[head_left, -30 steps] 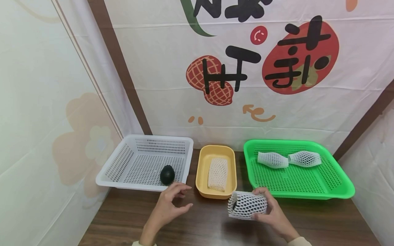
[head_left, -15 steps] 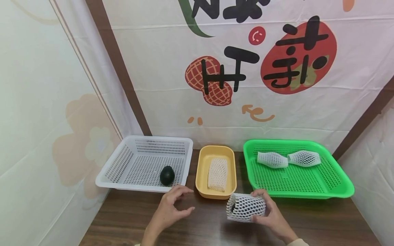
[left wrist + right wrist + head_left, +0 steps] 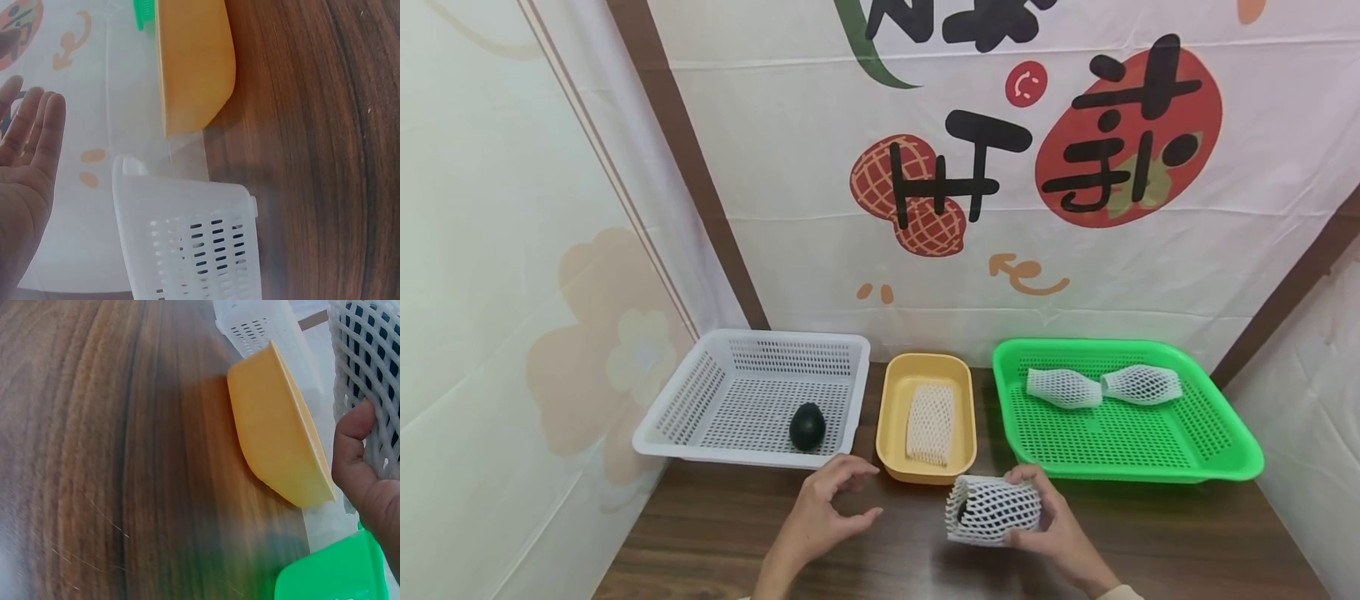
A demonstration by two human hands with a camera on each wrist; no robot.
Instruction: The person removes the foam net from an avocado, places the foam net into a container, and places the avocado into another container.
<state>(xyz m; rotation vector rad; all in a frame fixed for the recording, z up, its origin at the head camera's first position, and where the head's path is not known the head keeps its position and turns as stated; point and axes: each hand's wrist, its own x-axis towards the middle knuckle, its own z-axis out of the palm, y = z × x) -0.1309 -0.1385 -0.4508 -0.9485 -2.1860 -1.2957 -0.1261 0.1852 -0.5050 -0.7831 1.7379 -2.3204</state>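
My right hand (image 3: 1054, 533) grips a white foam net sleeve (image 3: 1003, 510) by its right end, above the table. Inside the mesh sits a dark fruit, mostly hidden; it looks like the avocado in the white basket. In the right wrist view the thumb presses on the foam net (image 3: 369, 381). To the left, my left hand (image 3: 816, 517) holds nothing, its fingers and thumb apart and pointing toward the sleeve. The left wrist view shows this hand (image 3: 28, 162) with fingers extended. A dark avocado (image 3: 807, 427) lies in the white basket (image 3: 673, 408) beyond the left hand.
A small yellow tub (image 3: 889, 450) at the centre back contains a flat cream foam net (image 3: 931, 423). At the right, a green basket (image 3: 1217, 417) holds two netted items (image 3: 1066, 389). Behind the containers hangs a printed cloth (image 3: 775, 208). The tabletop (image 3: 910, 550) is dark wood.
Holding the netted fruit, my right hand has shifted slightly left and down. My left hand has moved a little to the right, so the two are closer together.
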